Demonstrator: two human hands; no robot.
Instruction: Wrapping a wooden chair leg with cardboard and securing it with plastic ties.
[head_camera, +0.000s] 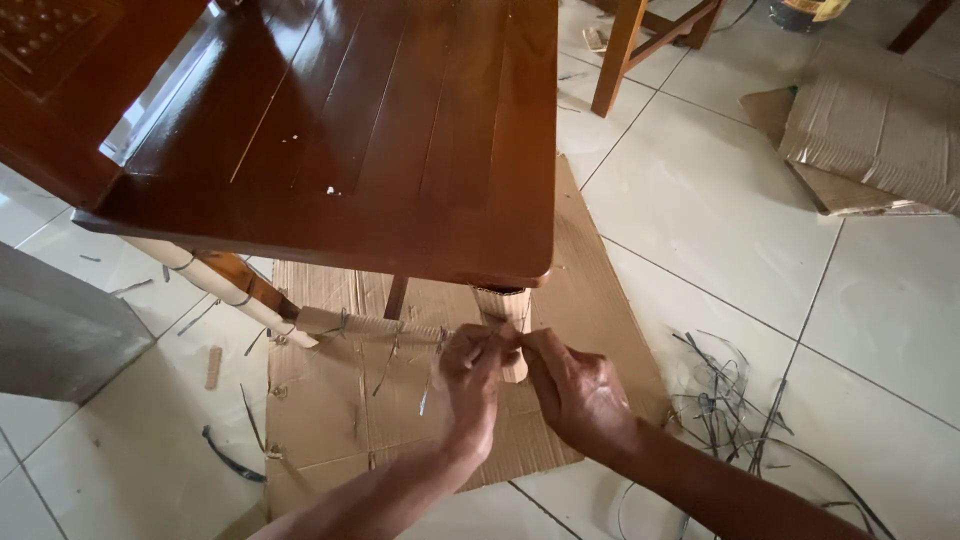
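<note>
Nearest the camera, two bare forearms reach in from the bottom edge. The left hand (472, 372) and the right hand (572, 390) meet fingertip to fingertip, both pinching the corrugated cardboard wrapping (503, 308) bound round the front leg of a dark brown wooden table, just under the table's corner. What exactly the fingertips pinch, the wrapping's edge or a tie, is too small to tell.

The wrapping is pale tan, ribbed, and covers the short visible part of the leg. A cardboard-wrapped lower rail (385, 327), tied with thin strips at intervals, runs left from it to another wrapped leg (215, 282).

Under the hands lies a flat brown sheet of cardboard (590, 290) on the pale tiled floor (700, 200). A tangle of thin dark plastic straps (725, 410) lies to the right, loose scraps to the left.

Above, the glossy slatted tabletop (350, 130) fills the view. Farther off are more folded cardboard (870, 120) and the legs of a lighter wooden chair (620, 50).
</note>
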